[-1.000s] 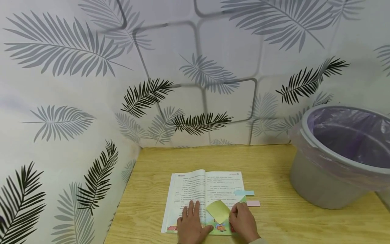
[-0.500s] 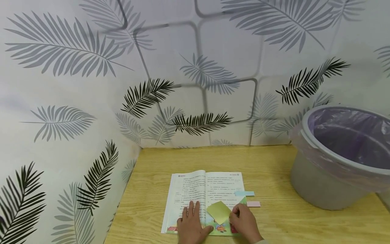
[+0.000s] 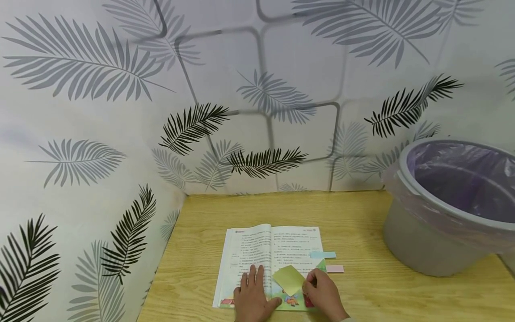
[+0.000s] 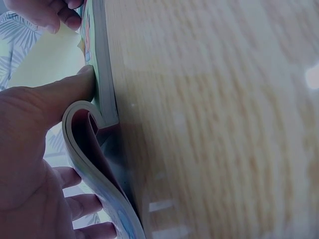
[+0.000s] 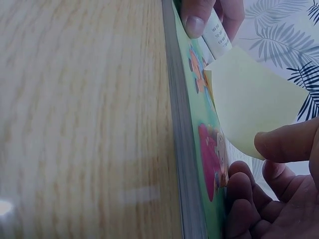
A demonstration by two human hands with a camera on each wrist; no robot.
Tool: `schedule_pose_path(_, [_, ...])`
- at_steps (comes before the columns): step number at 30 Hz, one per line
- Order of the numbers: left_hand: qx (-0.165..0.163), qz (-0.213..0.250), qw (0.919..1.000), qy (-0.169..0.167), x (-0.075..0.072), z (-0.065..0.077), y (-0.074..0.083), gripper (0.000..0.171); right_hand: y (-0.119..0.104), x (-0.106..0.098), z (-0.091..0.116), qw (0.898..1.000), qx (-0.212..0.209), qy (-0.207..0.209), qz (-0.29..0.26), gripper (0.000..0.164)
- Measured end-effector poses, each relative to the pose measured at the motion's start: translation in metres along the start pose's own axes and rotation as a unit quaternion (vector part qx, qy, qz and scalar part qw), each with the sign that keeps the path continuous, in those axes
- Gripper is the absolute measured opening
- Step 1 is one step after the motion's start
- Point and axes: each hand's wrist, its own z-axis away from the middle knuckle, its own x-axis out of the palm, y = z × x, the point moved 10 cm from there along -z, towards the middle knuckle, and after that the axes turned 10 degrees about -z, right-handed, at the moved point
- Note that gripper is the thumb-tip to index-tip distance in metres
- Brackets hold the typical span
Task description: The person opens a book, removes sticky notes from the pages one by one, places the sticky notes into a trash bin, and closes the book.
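Pinching one corner of the yellow sticky note between thumb and fingertip, my right hand sits by the outer edge of the right page, low down. The note slants over the bottom of that page, above the printed illustration; I cannot tell whether its far edge is stuck to the paper or just clear of it.

My left hand grips nothing: its straight fingers press on the left page, and its thumb reaches across the gutter onto the right one. The left wrist view shows the pages bulging in a tight curve near the spine, so if I eased that pressure, I think the paperback book could spring up and shove the note out of line.

Pulling sharply on a single corner could crease or curl the note, and if its gum is holding, might lift or tear the page. A careless sweep outward could also catch the pink index tab or the blue index tab, both jutting past the page edge near my knuckles.
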Motion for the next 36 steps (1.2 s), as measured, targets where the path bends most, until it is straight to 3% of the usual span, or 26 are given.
schedule_pose_path(36, [-0.002, 0.009, 1.0, 0.0, -0.0007, -0.0015, 0.0003, 0.101, -0.0078, -0.008, 0.0058, 0.999, 0.021, -0.001, -0.048, 0.008])
